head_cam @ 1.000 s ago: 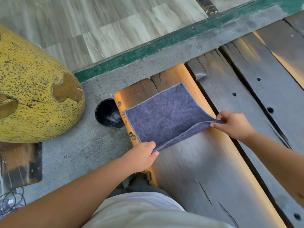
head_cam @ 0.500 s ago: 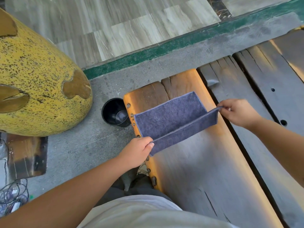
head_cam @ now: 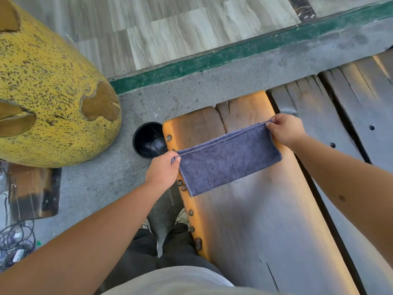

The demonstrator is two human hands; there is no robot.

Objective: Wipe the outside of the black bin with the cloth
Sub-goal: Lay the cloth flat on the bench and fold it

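Blue-grey microfibre cloth (head_cam: 228,160) lies folded in half on the wooden bench plank (head_cam: 255,231), near the plank's far end, its doubled edges running along the far side of the fold. The cloth spans most of the plank's width, its left end reaching the plank's orange left edge, where a row of dark studs runs.

Head view, hands: the left hand (head_cam: 162,170) pinches the cloth's far-left corner between thumb and fingers, at the plank's left edge. The right hand (head_cam: 286,129) pinches the far-right corner, both layers together, close to the plank's right edge. Both forearms reach in from the near side.

Head view, task object: the black bin (head_cam: 148,140) stands upright on the grey concrete floor (head_cam: 89,184), just beside the plank's far-left corner, its right rim hidden behind the plank. Neither hand nor the cloth touches it. Its mouth faces the camera, and the inside looks dark and glossy.

Head view, surroundings: a large yellow speckled pot (head_cam: 49,99) with brown patches stands on the floor left of the bin, near it but apart. A green painted strip (head_cam: 212,60) borders the concrete at the far side, with pale tiles beyond. Further dark weathered planks (head_cam: 350,116) lie right of the bench plank. A tangle of cables (head_cam: 14,241) lies at the lower left edge. The person's dark trousers and shoes show beside the plank's near-left edge.
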